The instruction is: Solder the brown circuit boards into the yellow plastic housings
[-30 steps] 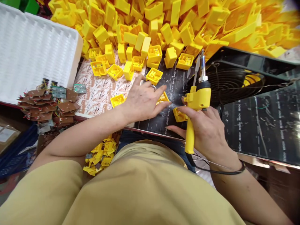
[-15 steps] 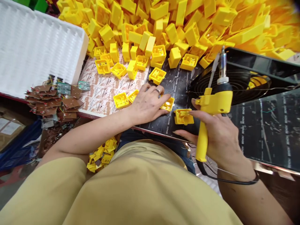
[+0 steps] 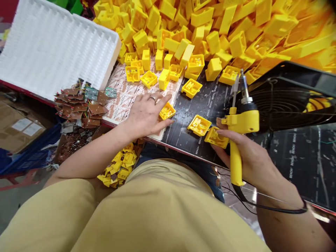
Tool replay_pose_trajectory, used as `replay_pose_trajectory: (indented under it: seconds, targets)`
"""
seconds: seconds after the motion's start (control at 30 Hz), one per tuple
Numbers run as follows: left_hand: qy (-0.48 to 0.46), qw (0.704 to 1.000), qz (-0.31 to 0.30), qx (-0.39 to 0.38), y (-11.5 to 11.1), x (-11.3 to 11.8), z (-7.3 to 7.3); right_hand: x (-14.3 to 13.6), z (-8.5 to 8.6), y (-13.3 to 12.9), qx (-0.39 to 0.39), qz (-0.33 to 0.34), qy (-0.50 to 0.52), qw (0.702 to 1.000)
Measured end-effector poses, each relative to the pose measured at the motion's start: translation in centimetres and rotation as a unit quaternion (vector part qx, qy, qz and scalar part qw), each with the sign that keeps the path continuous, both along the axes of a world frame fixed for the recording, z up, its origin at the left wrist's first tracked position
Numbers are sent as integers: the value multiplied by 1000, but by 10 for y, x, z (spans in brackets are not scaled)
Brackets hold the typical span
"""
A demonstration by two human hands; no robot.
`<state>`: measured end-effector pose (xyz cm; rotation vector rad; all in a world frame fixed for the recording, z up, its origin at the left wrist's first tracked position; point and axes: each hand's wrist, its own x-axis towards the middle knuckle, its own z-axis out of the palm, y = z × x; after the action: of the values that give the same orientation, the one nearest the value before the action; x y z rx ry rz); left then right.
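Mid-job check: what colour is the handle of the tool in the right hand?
The handle is yellow, seen best in the head view, the only one.

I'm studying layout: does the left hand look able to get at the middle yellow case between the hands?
Probably yes: bare black tabletop lies between the left hand and the middle case, though that hand is at another yellow case.

Bright, fairly even light leaves soft shadows and makes the white ribbed foam tray (image 3: 57,45) at upper left look pale, while the heaped yellow plastic boxes (image 3: 282,26) stretch and blur toward the darkened upper-right corner.
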<state>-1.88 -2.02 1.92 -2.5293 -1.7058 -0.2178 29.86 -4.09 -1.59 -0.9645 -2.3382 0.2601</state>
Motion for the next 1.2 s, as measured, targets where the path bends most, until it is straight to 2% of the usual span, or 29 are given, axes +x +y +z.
replay_pose_trajectory:
  seconds: [0.1, 0.23, 0.3, 0.4, 0.5, 0.6, 0.67, 0.77, 0.83, 0.9, 1.03, 1.07, 1.13, 1.2]
  targets:
    - [24, 998, -24, -44, 4, 2, -2, -11, 0, 4, 41, 16, -5, 999]
    - [-33, 986, -134, -89, 8, 15, -3, -29, 3, 8, 91, -7, -21, 996]
    - [-49, 984, -145, -85, 9, 11, 0, -34, 4, 9, 102, -13, -28, 994]
    - [-32, 995, -77, -63, 3, -11, 7, -35, 4, 11, 107, -16, -34, 994]
    - [9, 997, 8, -74, -8, -33, 10, -32, 0, 13, 112, -22, -35, 993]
    - [20, 993, 48, -101, -14, -39, 9, -32, -5, 15, 116, -28, -38, 992]
    - [0, 991, 21, -130, -10, -35, 10, -33, -8, 15, 121, -27, -38, 992]
    - [-34, 974, -97, -200, 2, -30, 15, -32, -10, 16, 130, -11, -35, 991]
    - [-50, 960, -150, -230, 7, -28, 17, -30, -9, 16, 105, -6, -46, 993]
    - [-61, 965, -140, -214, 7, -26, 14, -28, -8, 16, 110, -5, -62, 992]
    - [-97, 985, -39, -138, -3, -14, -5, -26, -7, 16, 152, -10, -97, 983]
    - [-109, 985, -37, -132, -5, -11, -10, -27, -7, 17, 153, -5, -100, 983]
    - [-123, 982, -71, -124, -6, -8, -16, -28, -6, 18, 158, 0, -100, 982]
    - [-111, 985, -93, -98, -2, -16, -14, -30, -6, 20, 184, -10, -95, 978]
